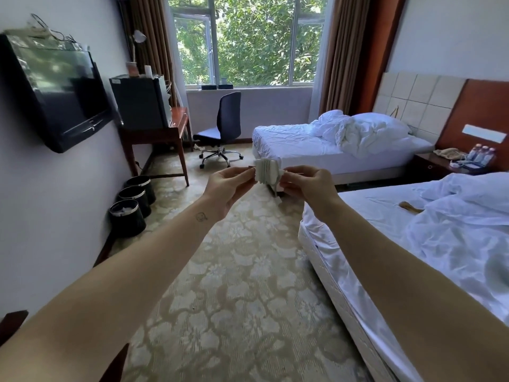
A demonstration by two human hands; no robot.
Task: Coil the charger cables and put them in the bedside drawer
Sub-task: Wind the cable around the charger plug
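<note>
1. Hotel-type bedroom: a far bed [303, 144] and a near bed [440, 244] stand on the right, with a patterned carpet [248, 271] on the floor. A bedside table [425, 157] sits between the 2 beds, well apart from the hands. Its drawer [425, 167] looks closed.
2. Item location: a white charger cable [265, 172], wound into a tight bundle, is held in mid-air over the carpet between both hands. A short tail [276, 190] hangs below the bundle.
3. Risk: the tail appears unsecured. If either pinch slackens, the wraps could spring loose and need rewinding.
4. Risk: opening the drawer likely needs 1 free hand. With only a single hand holding the bundle, it may unwind or drop.
5. Left hand [228, 180]: arm extended forward, thumb and fingertips pinching the bundle's left end.
6. Right hand [305, 183]: arm extended, fingers curled, pinching the bundle's right side beside the tail.
</note>
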